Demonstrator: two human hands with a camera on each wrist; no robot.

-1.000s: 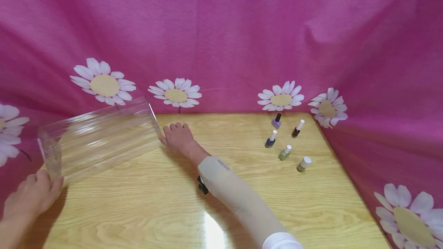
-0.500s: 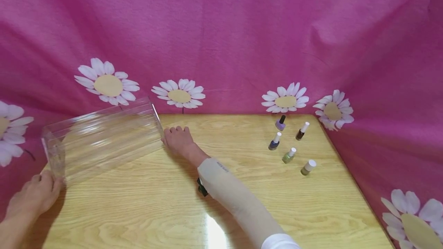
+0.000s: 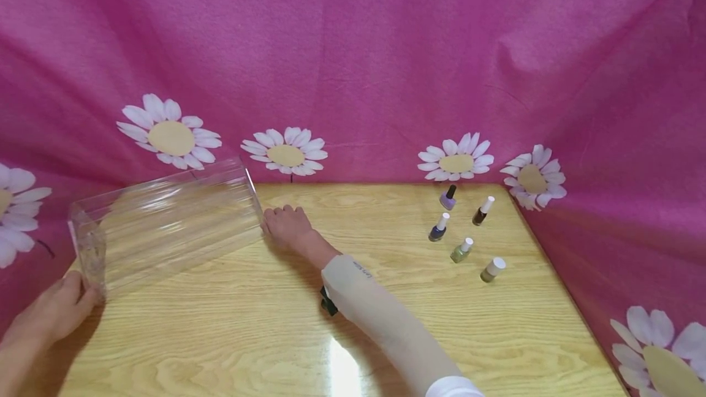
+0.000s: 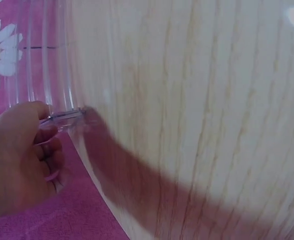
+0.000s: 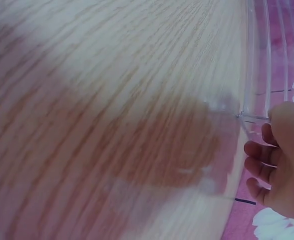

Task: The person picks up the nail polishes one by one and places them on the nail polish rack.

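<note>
Head view: the left hand (image 3: 54,307) and right hand (image 3: 288,225) are gripping a clear rack (image 3: 172,225) by opposite ends, left on the table (image 3: 248,336). Left wrist: that hand is pinching one corner. Right wrist: likewise; matching pressure should be steadying it.

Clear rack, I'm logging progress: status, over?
Left hand gripping one end, right hand the other. Clear rack between them. Five polish bottles to the right, out of the way.

The left hand (image 4: 24,152) grips one end of a clear, ridged rack (image 4: 47,67), fingers curled; a dark shadow (image 4: 151,185) crosses the wood-grained table (image 4: 211,95), and pink cloth (image 4: 69,210) with a white-petalled flower (image 4: 6,47) shows at left.
</note>
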